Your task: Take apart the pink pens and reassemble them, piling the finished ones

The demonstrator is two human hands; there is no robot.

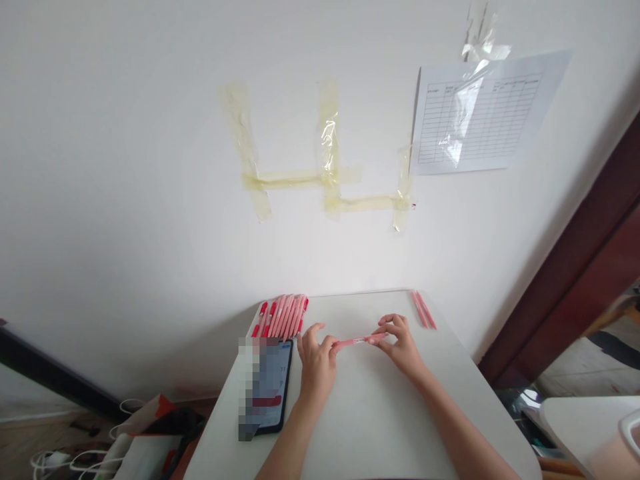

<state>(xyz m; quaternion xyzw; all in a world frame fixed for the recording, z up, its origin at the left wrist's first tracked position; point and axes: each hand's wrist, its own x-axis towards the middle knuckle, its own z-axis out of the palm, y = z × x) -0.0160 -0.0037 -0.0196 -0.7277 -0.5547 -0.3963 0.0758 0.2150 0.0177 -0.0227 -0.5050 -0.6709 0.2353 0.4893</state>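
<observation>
Between my two hands is a pink pen (356, 341), held nearly level above the white table, with a small pale label or print at its middle. My left hand (317, 357) pinches its left end between thumb and finger. On the other end, my right hand (395, 340) grips with thumb and fingertips. A row of several pink and red pens (285, 317) lies side by side at the table's back left. Two more pink pens (423, 310) rest at the back right corner.
A phone (273, 387), partly blurred out, lies on the table (380, 427) left of my left arm. Behind stands a white wall with yellowed tape (290, 181) and a printed sheet (480, 117). Cables and bags (145, 433) sit on the floor at left.
</observation>
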